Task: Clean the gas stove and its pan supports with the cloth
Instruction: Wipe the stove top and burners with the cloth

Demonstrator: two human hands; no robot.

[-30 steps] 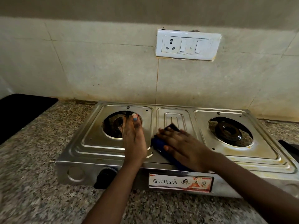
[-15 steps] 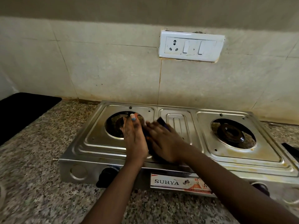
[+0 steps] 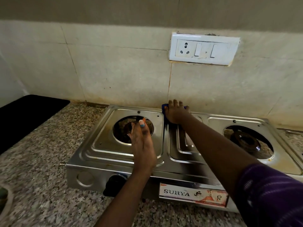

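Mostly cloth [image 3: 164,106] under R grip [image 3: 176,114].

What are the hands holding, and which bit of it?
Nothing is gripped. The right hand presses flat on top of the blue cloth at the stove's back edge. The left hand rests by the left burner hole, holding nothing.

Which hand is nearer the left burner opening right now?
Left. The left hand lies across the right side of the left burner opening; the right hand presses the blue cloth at the back edge of the stove, beyond it.
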